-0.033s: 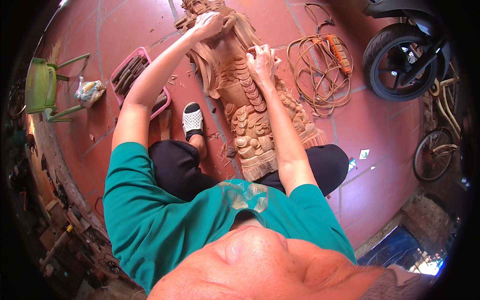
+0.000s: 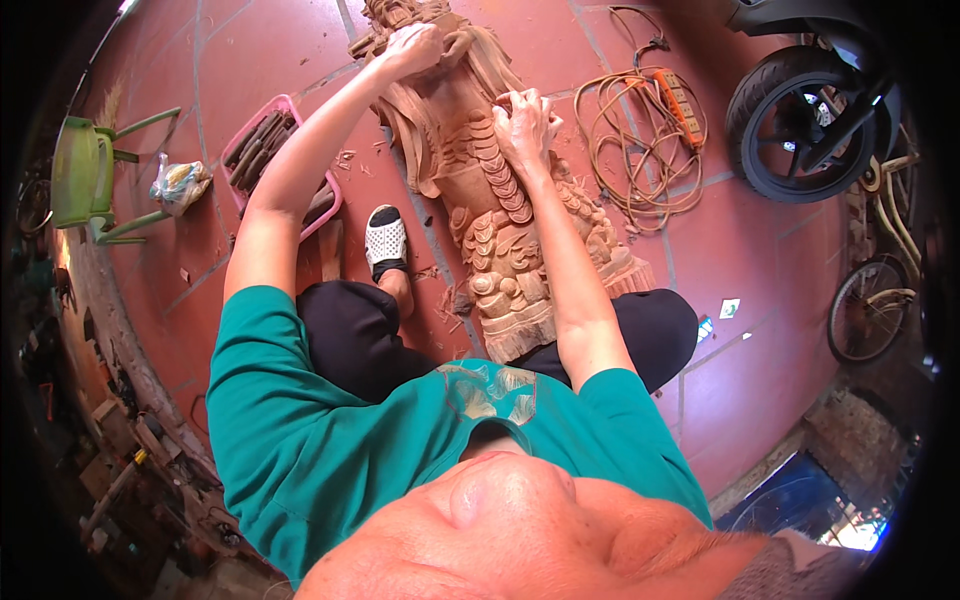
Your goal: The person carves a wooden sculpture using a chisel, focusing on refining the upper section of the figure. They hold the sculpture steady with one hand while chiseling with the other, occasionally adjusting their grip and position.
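Observation:
A carved wooden statue (image 2: pixel 465 180) lies lengthwise on the floor between my legs, its bearded head away from me and its base close by. Curled fingers close my left hand (image 2: pixel 414 52), which rests at the statue's upper chest, just below the head. Whatever it may hold is hidden under the fingers. My right hand (image 2: pixel 526 128) is bent over the statue's right side, next to a column of overlapping carved discs. Its fingers are also drawn in, and I cannot make out anything in them.
To the left are a pink basket (image 2: pixel 284 103) of chisel-like tools, a tied plastic bag (image 2: pixel 180 184) and a green stool (image 2: pixel 82 172). At the right lie a coiled cord (image 2: pixel 612 190) and an orange power strip (image 2: pixel 679 108), near a motorbike wheel (image 2: pixel 797 125). Wood chips dot the tiles.

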A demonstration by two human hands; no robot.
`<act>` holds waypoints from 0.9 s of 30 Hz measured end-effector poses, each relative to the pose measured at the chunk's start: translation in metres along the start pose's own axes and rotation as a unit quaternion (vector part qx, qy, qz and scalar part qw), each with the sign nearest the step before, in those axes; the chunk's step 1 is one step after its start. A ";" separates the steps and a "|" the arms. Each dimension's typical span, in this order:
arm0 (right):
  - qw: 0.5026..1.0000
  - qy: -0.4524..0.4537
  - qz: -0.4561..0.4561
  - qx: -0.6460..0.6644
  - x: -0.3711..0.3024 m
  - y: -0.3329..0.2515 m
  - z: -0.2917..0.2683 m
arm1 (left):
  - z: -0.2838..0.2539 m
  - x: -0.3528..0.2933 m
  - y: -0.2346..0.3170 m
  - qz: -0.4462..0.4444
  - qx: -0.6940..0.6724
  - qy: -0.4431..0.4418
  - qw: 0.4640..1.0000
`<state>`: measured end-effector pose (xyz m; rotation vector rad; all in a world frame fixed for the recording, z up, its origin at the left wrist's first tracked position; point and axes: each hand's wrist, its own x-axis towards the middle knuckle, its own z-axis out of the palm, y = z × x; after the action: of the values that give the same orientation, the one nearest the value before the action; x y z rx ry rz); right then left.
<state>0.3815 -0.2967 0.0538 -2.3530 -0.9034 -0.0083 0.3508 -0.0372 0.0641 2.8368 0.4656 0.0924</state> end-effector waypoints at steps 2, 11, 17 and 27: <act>1.000 -0.002 0.003 -0.003 0.001 0.001 0.002 | 0.003 -0.001 -0.010 -0.013 0.006 0.014 1.000; 1.000 -0.001 -0.001 0.001 0.006 -0.001 0.000 | 0.009 0.004 0.005 0.053 -0.033 0.133 0.989; 1.000 0.007 -0.007 0.002 0.006 0.001 0.001 | 0.005 -0.011 -0.006 0.026 0.061 -0.003 0.998; 1.000 0.002 -0.002 -0.005 0.006 0.000 0.002 | 0.009 0.001 0.000 0.031 -0.006 0.105 0.994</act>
<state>0.3860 -0.2920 0.0538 -2.3586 -0.9094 -0.0184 0.3526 -0.0392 0.0553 2.8432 0.4164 0.4076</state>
